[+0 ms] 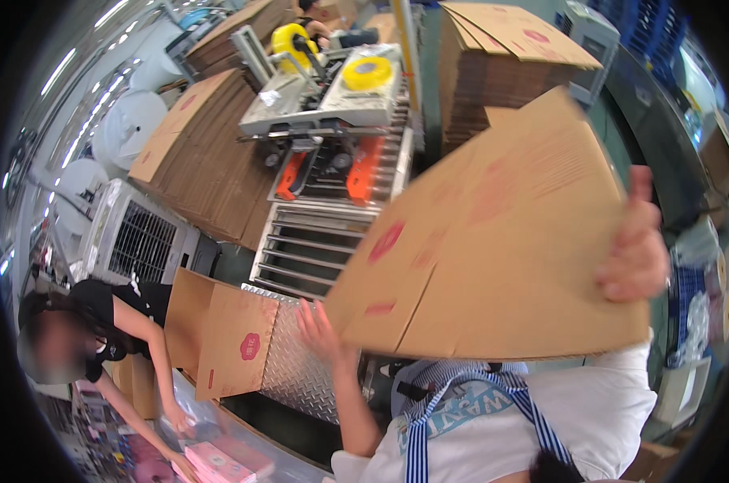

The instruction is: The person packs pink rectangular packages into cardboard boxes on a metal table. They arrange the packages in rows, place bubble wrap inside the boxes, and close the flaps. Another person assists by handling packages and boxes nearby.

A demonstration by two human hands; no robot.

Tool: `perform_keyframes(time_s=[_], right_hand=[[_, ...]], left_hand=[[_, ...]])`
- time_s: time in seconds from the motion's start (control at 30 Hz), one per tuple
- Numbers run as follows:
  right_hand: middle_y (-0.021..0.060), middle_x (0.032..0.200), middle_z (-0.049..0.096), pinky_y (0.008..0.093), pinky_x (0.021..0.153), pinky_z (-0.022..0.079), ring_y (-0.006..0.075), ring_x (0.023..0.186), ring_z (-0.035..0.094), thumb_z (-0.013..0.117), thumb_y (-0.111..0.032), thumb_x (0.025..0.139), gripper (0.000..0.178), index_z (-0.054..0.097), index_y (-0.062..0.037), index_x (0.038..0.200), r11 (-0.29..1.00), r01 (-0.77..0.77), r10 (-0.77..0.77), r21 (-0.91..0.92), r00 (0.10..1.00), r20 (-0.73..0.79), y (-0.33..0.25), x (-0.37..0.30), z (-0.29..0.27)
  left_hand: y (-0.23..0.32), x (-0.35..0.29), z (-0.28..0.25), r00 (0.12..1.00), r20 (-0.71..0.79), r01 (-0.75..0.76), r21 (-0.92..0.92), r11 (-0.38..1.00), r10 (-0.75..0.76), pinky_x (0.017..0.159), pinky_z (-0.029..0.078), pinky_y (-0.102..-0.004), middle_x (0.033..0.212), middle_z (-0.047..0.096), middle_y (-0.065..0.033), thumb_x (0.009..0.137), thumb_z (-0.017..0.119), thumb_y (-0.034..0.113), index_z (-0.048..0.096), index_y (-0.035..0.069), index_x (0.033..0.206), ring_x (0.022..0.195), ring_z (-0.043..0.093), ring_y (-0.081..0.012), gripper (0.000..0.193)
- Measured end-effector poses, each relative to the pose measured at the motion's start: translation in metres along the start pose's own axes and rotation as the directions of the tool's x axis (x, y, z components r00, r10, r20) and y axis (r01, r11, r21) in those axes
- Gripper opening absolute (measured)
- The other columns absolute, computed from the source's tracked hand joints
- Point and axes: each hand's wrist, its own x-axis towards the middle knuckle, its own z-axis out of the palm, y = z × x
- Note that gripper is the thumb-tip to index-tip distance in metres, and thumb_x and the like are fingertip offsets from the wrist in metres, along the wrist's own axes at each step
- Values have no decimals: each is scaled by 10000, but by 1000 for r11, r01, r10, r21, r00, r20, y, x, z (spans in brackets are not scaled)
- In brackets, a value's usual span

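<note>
A large flat brown cardboard carton (509, 249) with red prints is held up in front of me, tilted. My right hand (638, 253) grips its right edge, with some fingers bent over the face and one finger pointing up. Near the carton's lower left corner is my left hand (320, 334), fingers stretched out and apart. Whether its palm touches the carton I cannot tell. Below that hand lies a diamond-patterned metal plate (300, 366), and an open carton (240, 338) stands on its left side.
Ahead, a roller conveyor (304, 245) leads to a taping machine (324, 105) with yellow tape rolls. Stacks of flat cartons stand left (207, 161) and right (493, 72) of it. At left a co-worker (107, 322) reaches toward pink packages (220, 463). Another person (320, 24) sits farther back.
</note>
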Motion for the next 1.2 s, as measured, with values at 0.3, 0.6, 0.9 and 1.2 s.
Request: perform_keyframes(time_s=[0.3,0.6,0.9,1.2], right_hand=[[94,1046,586,463,867,429,275,943,564,645,-111,741,278,564,-54,1001,797,-436,537,-417,828,160,65,-99,280],[118,1404,455,489,1113,237,244,1358,349,488,-386,925,522,504,-29,1305,975,-213,154,-57,472,868,-7,-103,480],[67,983,684,437,880,438,261,960,640,623,-621,725,568,670,-132,1009,877,-26,477,-480,170,863,89,-67,508],[63,951,701,373,633,542,174,833,688,561,-185,843,205,698,-104,972,819,283,530,-499,-41,847,68,-92,466]], left_hand=[[-112,-82,-134,919,-223,388,366,846,-325,930,359,-434,760,583,-33,662,777,240,595,107,808,803,561,-239,269],[-163,-94,-138,958,-133,281,597,752,-252,1031,278,-541,1262,580,-109,822,641,295,603,45,1104,1225,491,-289,379],[-168,-102,-157,942,-181,334,452,827,-281,784,345,-398,618,527,7,786,651,333,523,140,591,632,517,-197,303],[-165,-42,-56,833,492,-171,-206,964,253,728,381,-349,610,604,-7,799,651,334,625,127,622,623,575,-206,274]])
